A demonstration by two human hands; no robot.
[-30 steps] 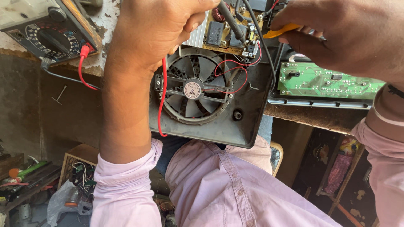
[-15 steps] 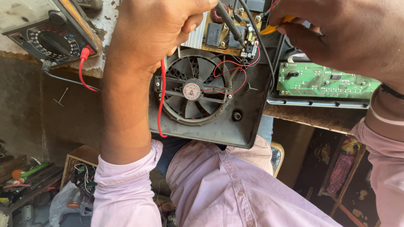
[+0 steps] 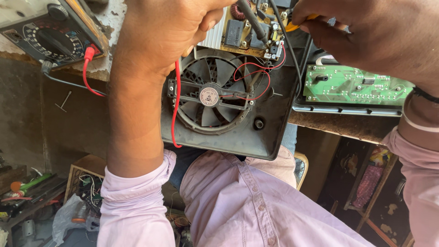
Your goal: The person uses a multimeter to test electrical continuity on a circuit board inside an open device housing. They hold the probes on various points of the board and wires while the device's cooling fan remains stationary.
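My left hand point(image 3: 160, 41) is closed over the top left of an opened black appliance housing point(image 3: 270, 132). A red test lead point(image 3: 175, 105) runs down out of its grip. A black probe point(image 3: 252, 22) pokes out beside its fingers, with the tip on the brown circuit board point(image 3: 238, 39). My right hand point(image 3: 379, 41) is closed on a yellow-handled tool point(image 3: 311, 18) at the board's right edge; the tool's tip is hidden. A round black fan point(image 3: 210, 96) sits in the housing, with thin red wires point(image 3: 256, 80) crossing it.
An analogue multimeter point(image 3: 50, 32) with a red plug lies at the top left on the worn bench point(image 3: 338, 123). A green circuit board point(image 3: 352, 87) rests in a tray at right. Below the bench are my lilac shirt point(image 3: 247, 206) and cluttered boxes point(image 3: 82, 192).
My right hand has moved slightly left and up over the board, covering more of the yellow tool. The left hand and the probe stay in place.
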